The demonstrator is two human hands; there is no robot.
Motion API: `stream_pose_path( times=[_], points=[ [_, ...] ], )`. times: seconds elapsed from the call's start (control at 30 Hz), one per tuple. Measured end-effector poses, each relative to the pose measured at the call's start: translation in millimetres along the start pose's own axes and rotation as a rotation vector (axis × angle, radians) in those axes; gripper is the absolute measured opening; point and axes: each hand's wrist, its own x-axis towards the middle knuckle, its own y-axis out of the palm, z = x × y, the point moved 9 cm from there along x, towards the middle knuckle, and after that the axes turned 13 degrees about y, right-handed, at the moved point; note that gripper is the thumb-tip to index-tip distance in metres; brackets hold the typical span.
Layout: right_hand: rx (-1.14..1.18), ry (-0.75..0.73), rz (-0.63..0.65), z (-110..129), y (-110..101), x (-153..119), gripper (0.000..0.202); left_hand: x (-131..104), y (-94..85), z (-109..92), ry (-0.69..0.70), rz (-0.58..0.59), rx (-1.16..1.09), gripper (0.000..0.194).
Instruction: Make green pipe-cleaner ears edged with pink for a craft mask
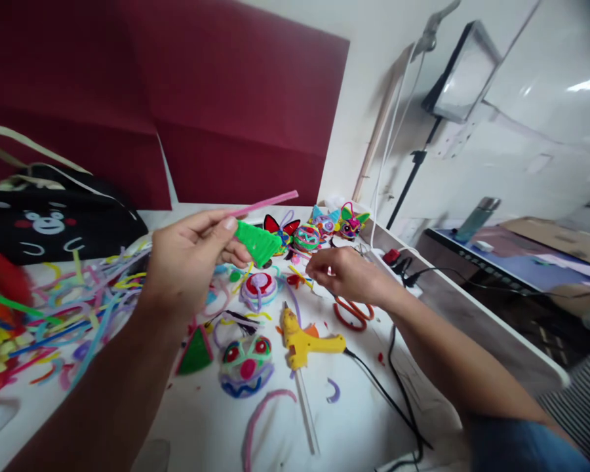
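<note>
My left hand (pixel 191 252) pinches a bright green triangular pipe-cleaner piece (pixel 258 241), with a pink pipe cleaner (pixel 270 201) sticking out above it to the right. My right hand (pixel 341 270) hangs over the table with its fingers curled together; whatever it may hold is hidden. Just beneath it are orange-handled scissors (pixel 353 314), partly covered. Between the hands and nearer to me lies a yellow glue gun (pixel 307 341) with a clear glue stick (pixel 306 413) in its back. Left of the gun sits a round, colourful face ornament (pixel 246 367), and a darker green triangle (pixel 195 352) edged in pink.
Loose pipe cleaners (pixel 98 321) pile up on the left beside a black bag (pixel 54 219). Several finished ornaments (pixel 351 223) stand at the back. Black cables (pixel 398 387) run down the right side to a power strip (pixel 410 278). A curved pink pipe cleaner (pixel 255 419) lies in front.
</note>
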Motion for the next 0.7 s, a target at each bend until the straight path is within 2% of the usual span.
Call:
stream_pose_path(
  times=[0.13, 0.3, 0.47, 0.57, 0.7],
  points=[
    [-0.203, 0.040, 0.224, -18, 45, -36, 0.020, 0, -2.7, -6, 0.021, -0.038, 0.010, 0.016],
    [-0.304, 0.044, 0.377, -13, 90, -72, 0.028, 0, -0.2, -11, 0.044, -0.021, 0.016, 0.013],
    [-0.441, 0.105, 0.339, -6, 109, -78, 0.030, -1, 0.6, -6, 0.010, -0.018, 0.008, 0.015],
    [-0.460, 0.144, 0.295, -7, 112, -75, 0.031, -2, 1.6, -4, -0.005, -0.016, 0.020, 0.014],
    [-0.431, 0.140, 0.268, -5, 112, -72, 0.052, -4, 7.6, -1, -0.055, 0.025, -0.010, 0.017]
  ],
)
